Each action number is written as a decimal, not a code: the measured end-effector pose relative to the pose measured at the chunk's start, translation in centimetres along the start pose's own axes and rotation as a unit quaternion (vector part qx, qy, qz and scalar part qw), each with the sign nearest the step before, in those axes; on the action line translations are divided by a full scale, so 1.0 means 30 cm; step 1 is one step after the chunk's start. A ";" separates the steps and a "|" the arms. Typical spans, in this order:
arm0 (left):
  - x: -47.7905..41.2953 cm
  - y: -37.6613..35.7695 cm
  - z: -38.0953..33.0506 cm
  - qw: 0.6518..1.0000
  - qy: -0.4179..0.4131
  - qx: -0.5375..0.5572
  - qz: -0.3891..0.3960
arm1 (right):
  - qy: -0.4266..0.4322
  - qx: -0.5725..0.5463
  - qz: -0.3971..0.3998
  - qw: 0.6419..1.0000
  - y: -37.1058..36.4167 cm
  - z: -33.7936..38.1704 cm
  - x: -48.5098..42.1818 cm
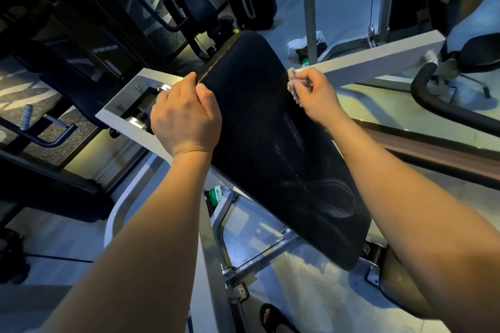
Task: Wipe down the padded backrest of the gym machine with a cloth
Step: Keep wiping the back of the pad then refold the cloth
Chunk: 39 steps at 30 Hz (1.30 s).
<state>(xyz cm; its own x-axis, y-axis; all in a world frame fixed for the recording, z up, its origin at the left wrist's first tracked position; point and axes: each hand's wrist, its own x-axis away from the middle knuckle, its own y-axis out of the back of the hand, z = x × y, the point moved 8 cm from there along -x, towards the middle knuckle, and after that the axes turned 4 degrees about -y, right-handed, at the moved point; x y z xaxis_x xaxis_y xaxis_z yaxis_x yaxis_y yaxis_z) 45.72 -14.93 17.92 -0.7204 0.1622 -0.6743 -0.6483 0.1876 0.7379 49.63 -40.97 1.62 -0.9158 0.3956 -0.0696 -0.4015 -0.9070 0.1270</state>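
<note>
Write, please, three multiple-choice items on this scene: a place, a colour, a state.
1. The crumpled beige cloth is: A) at the black padded backrest's right edge B) on the floor C) over the left wrist
2. The metal frame bar behind the pad is: A) red B) white C) green
3. The left hand is: A) hanging free B) gripping the backrest's left edge C) holding a bottle
Answers: A, the right hand holds it there; B, the bar looks white; B, its fingers curl at that edge.
</note>
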 end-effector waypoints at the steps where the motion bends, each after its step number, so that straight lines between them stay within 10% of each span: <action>1: 0.001 0.000 0.000 1.000 0.000 0.000 0.001 | -0.001 0.017 -0.006 1.000 0.003 -0.028 0.010; 9: 0.002 -0.001 0.002 1.000 0.002 0.010 0.009 | 0.149 0.031 -0.063 0.986 -0.068 0.166 -0.006; 18: -0.022 -0.006 -0.022 0.995 -0.032 -0.052 0.073 | -0.044 0.179 -0.084 0.979 0.027 -0.143 0.087; 33: -0.227 -0.182 -0.248 0.979 -0.101 -0.093 0.152 | 0.120 0.068 -0.098 0.986 -0.054 0.126 -0.033; 39: -0.229 -0.197 -0.244 0.978 -0.101 -0.142 0.114 | -0.107 0.110 -0.014 0.988 0.037 -0.278 -0.005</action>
<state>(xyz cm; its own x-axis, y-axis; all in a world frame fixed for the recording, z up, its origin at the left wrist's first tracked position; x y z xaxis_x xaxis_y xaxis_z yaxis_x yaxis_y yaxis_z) 52.71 -24.24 18.40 -0.8093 0.3616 -0.4630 -0.5398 -0.1467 0.8289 49.44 -43.24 -6.47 -0.8763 0.4635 0.1314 -0.3987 -0.8507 0.3425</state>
